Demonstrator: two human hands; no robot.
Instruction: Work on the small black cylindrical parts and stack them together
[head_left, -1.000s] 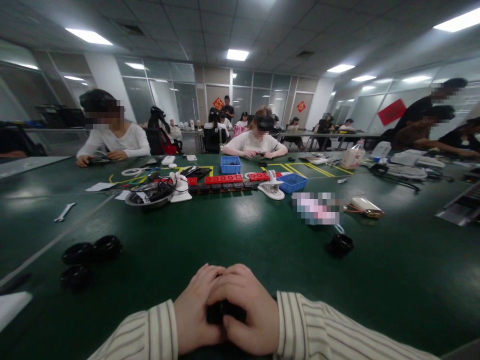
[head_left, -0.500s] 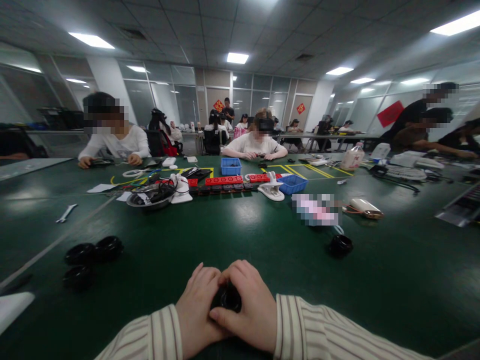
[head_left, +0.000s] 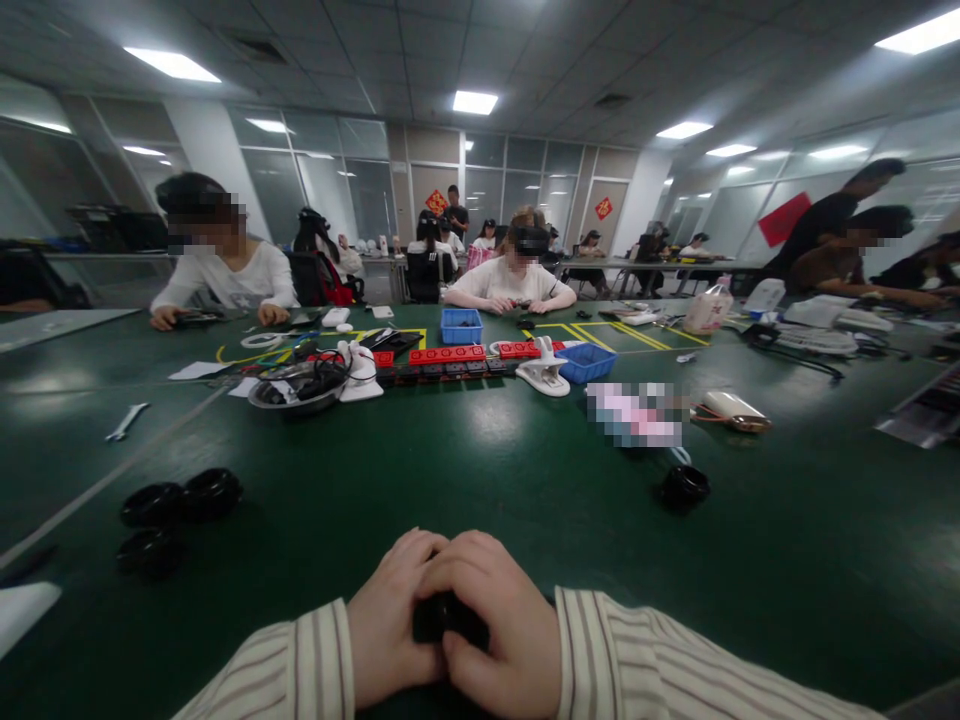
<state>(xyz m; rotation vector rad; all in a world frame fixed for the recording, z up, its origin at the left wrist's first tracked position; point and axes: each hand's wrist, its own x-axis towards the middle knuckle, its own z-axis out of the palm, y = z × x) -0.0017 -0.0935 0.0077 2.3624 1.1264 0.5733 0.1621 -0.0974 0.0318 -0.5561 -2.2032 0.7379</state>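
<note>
Both of my hands meet at the bottom centre of the head view, over the green table [head_left: 525, 480]. My left hand [head_left: 386, 625] and my right hand [head_left: 495, 620] are closed together round a small black round part [head_left: 444, 618], which shows only as a dark patch between the fingers. Striped sleeves cover both forearms. A single black ring-shaped part [head_left: 682, 487] lies on the table to the right of my hands. Three more black rings [head_left: 180, 500] lie in a cluster to the left.
A metal wrench [head_left: 127, 422] lies far left. Mid-table stand a bowl of cables [head_left: 300, 385], red and black blocks [head_left: 446, 357], two blue bins [head_left: 585, 362] and a white clamp [head_left: 544, 375]. Other people sit working along the far and right sides.
My fingers opened half a second ago, showing the black round part, and have closed over it again. The view has shifted slightly.
</note>
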